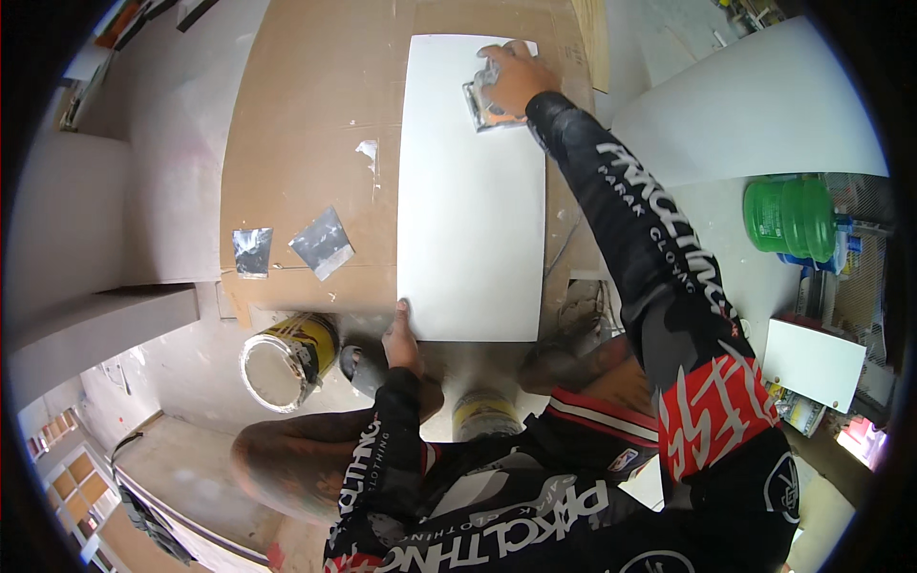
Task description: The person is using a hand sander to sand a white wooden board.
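A long white board (471,220) lies flat on a sheet of brown cardboard (306,124). At its far right end my right hand (523,78) is closed over the top of a dusty palm sander (492,116) with orange on its body. The sander's square pad rests on the board's face; its underside is hidden. My left hand (402,344) grips the board's near left corner, thumb along the edge and the other fingers mostly out of sight. Left of the board, two grey sandpaper pieces, one upright (252,252) and one tilted (323,243), lie on the cardboard.
A yellow and black paint bucket (287,363) stands near my left knee, and another bucket (484,415) sits between my legs. A thin cord (564,250) runs along the board's right side. Farther right are a large white panel (764,105) and a green water jug (788,218).
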`<action>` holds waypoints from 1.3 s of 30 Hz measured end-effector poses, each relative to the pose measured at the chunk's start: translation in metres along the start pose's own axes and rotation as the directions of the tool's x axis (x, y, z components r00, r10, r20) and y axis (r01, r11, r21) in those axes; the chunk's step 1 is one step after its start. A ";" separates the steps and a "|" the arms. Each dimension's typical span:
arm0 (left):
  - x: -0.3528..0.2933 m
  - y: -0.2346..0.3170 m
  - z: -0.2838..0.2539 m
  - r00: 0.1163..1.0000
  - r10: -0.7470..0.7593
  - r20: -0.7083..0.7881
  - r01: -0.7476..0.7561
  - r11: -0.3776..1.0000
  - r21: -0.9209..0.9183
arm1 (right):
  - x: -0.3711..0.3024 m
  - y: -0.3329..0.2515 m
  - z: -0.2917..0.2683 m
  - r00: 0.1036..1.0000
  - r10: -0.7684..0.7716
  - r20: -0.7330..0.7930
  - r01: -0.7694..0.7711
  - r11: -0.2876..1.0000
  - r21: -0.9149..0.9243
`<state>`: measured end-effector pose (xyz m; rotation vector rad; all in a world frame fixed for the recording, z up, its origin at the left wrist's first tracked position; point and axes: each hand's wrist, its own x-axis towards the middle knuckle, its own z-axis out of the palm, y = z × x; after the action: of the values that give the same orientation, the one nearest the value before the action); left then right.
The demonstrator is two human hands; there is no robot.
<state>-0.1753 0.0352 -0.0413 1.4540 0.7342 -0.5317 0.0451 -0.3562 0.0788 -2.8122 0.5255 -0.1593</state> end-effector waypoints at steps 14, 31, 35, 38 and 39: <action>-0.013 0.013 0.005 0.998 -0.024 -0.049 0.028 0.998 0.065 | -0.221 -0.074 -0.018 0.905 -0.416 0.090 0.393 0.898 0.198; -0.004 0.001 0.005 0.999 -0.011 -0.040 0.009 0.998 -0.058 | -0.039 -0.031 -0.005 0.994 -0.099 0.038 0.097 0.995 0.037; -0.004 -0.002 0.000 0.997 -0.056 0.044 0.059 0.996 -0.067 | 0.031 -0.033 -0.001 0.997 0.054 0.062 -0.057 0.997 0.049; -0.001 -0.002 -0.003 0.989 -0.147 -0.006 0.147 0.988 0.053 | 0.075 -0.036 0.006 0.994 0.107 0.037 -0.107 0.994 -0.015; -0.001 -0.003 -0.003 0.995 -0.094 0.021 0.094 0.996 0.007 | 0.086 -0.037 0.008 0.994 0.101 0.028 -0.101 0.995 -0.011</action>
<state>-0.1786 0.0375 -0.0428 1.4224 0.7876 -0.6213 0.1387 -0.3524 0.0866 -2.7854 0.6621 -0.0957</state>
